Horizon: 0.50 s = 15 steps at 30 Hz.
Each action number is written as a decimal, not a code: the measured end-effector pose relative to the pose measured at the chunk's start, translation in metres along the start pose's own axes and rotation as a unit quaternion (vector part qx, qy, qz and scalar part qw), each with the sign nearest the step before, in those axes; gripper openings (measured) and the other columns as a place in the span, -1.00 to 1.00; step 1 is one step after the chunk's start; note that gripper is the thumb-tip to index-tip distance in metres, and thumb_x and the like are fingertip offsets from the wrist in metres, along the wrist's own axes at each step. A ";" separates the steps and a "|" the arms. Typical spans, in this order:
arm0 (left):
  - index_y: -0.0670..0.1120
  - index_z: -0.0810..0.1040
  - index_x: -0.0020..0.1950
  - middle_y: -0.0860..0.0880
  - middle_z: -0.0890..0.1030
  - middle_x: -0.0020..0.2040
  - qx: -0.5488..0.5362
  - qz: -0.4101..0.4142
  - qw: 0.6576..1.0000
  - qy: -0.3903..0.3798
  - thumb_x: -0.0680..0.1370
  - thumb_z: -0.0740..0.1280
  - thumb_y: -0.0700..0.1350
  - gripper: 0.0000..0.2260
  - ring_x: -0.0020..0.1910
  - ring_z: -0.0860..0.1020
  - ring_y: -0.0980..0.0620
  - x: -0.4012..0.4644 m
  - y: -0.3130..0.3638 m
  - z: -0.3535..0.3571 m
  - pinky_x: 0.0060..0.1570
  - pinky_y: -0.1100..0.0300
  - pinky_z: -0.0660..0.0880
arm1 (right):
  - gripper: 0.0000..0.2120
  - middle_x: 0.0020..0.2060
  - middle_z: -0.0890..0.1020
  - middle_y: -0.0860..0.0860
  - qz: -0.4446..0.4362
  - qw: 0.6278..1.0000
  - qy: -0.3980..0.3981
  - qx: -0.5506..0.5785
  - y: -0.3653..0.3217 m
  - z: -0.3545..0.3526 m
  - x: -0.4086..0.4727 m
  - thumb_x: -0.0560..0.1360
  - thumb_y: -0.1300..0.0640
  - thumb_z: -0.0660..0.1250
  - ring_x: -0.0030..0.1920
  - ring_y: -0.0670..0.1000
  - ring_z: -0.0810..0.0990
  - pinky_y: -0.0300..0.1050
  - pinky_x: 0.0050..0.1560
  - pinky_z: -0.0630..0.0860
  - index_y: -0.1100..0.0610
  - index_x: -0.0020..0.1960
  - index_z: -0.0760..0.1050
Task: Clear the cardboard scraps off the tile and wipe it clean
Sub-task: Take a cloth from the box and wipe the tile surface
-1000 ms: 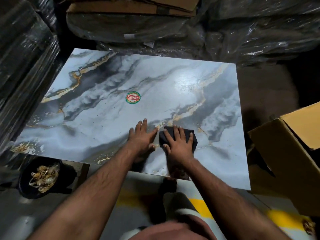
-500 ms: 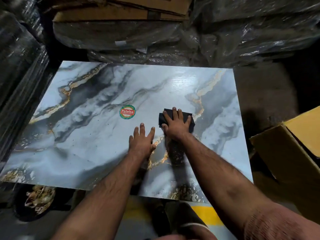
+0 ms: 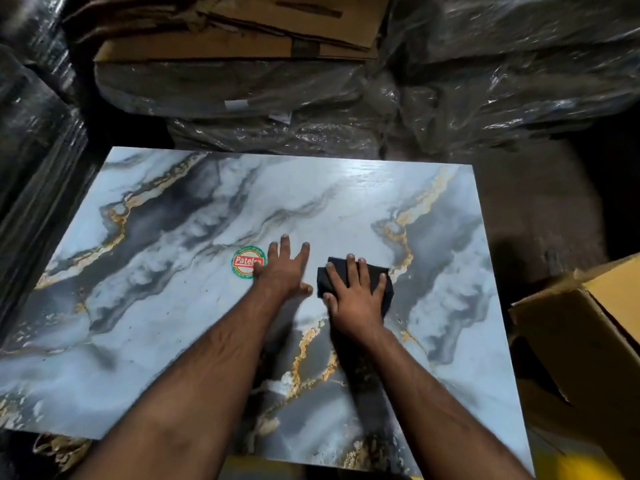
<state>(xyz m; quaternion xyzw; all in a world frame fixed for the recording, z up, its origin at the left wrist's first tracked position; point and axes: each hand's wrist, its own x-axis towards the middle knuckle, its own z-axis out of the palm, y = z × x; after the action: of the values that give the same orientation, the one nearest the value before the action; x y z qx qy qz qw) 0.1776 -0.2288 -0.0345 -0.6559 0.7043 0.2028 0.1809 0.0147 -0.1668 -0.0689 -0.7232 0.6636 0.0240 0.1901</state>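
Observation:
A large glossy marble-patterned tile (image 3: pixel 173 323) in grey, white and gold lies flat in front of me. A round red and green sticker (image 3: pixel 246 262) sits near its middle. My right hand (image 3: pixel 353 296) lies flat with straight fingers on a folded black cloth (image 3: pixel 386 282), pressing it onto the tile right of centre. My left hand (image 3: pixel 284 268) rests flat on the tile beside it, fingers spread, its edge partly covering the sticker. Small dark specks dot the tile's left half.
An open cardboard box (image 3: pixel 588 341) stands at the right edge. Plastic-wrapped stacks (image 3: pixel 502 74) and flattened cardboard (image 3: pixel 235 36) crowd the far side, with more wrapped stacks (image 3: pixel 31 150) on the left. A dark bowl of scraps (image 3: pixel 59 448) peeks out under the tile's near left corner.
Both hands have slid farther away from me across the tile, the right one pushing the black cloth along. The left hand now reaches the sticker.

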 end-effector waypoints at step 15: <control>0.16 -0.05 0.56 -0.15 -0.04 0.57 0.023 0.015 1.000 0.006 0.42 0.42 0.21 -0.13 0.50 0.06 -0.22 0.001 -0.002 -0.007 0.25 -0.22 0.38 | -0.42 0.31 0.48 0.18 -0.050 0.998 0.014 -0.044 0.015 -0.003 0.000 0.49 -0.15 0.15 0.39 0.26 0.37 0.45 0.32 0.27 0.02 0.46 0.37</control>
<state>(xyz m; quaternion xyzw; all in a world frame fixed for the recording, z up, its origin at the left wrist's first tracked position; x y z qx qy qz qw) 0.1795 -0.2330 -0.0290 -0.6424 0.7195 0.1846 0.1887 -0.0004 -0.1684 -0.0699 -0.7633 0.6275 0.0330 0.1499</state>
